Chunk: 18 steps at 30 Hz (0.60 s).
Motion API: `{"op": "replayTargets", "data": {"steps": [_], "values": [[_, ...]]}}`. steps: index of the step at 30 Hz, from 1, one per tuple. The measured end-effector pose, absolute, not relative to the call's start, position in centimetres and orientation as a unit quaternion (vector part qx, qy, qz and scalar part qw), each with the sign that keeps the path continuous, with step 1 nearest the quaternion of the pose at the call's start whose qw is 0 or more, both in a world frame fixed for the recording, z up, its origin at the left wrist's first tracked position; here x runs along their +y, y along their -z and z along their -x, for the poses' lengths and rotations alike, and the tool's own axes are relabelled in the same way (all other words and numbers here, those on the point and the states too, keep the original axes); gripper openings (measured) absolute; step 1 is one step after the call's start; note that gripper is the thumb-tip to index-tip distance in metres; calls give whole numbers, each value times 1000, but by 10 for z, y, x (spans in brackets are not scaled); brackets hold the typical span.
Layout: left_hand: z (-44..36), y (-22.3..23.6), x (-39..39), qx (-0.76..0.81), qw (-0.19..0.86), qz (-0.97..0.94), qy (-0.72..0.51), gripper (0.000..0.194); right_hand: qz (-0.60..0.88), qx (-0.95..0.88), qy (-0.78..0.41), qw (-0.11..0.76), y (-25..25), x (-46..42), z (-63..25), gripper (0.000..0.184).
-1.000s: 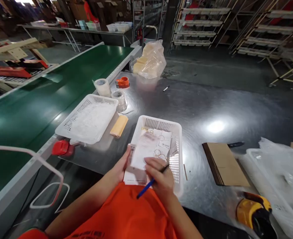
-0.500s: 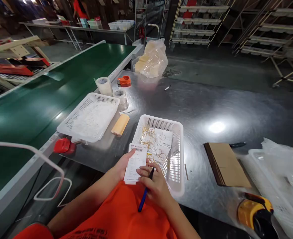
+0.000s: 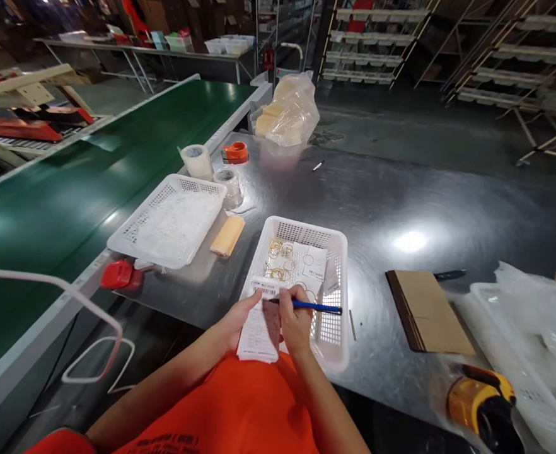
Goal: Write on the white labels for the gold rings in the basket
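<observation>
My left hand (image 3: 239, 318) is closed on a stack of white printed paper slips (image 3: 258, 334), its thumb lying near the barcode at the top. A blue pen (image 3: 318, 308) is pinched in my right hand (image 3: 297, 321), its tip at the upper part of the top slip and its other end pointing right. Just beyond both hands stands a white perforated basket (image 3: 338, 258). Inside it lie several gold-coloured rings or hoops (image 3: 275, 249) and white cards (image 3: 312, 260) with labels. My hands and the slips hide the basket's near left part.
Left of the basket are a yellow folded bundle (image 3: 228, 236), a white tray (image 3: 117, 243) of clear plastic, tape rolls (image 3: 196, 161) and a red tape dispenser (image 3: 117, 275). On the right lie brown cardboard pieces (image 3: 436, 312) and a yellow-black tape dispenser (image 3: 479, 403). A green conveyor (image 3: 93, 170) borders the table.
The upper slips have come down onto the stack in my left hand. My right hand has turned the pen from hanging downward to lying across the top slip, tip leftward.
</observation>
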<state>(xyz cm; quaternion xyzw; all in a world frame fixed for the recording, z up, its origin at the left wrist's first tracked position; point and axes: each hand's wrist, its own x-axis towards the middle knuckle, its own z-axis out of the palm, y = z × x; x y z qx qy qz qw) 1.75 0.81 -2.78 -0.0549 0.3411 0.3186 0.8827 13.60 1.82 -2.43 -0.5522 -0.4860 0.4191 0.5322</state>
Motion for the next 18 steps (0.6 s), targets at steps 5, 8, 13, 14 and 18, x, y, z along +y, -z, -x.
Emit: {"op": "replayTargets", "data": {"steps": [5, 8, 13, 14, 18], "values": [[-23, 29, 5, 362, 874, 56, -320, 44, 573, -494, -404, 514, 33, 13, -134, 43], [-25, 27, 5, 384, 865, 62, -318, 44, 572, -509, -406, 500, 36, 11, -134, 43], [-25, 23, 4, 394, 861, 85, -309, 43, 550, -553, -387, 492, 43, 8, -132, 41], [-25, 23, 4, 398, 859, 86, -311, 43, 548, -558, -375, 497, 45, 8, -131, 40], [-26, 21, 2, 382, 864, 93, -316, 46, 554, -534, -384, 510, 48, 7, -131, 40]]}}
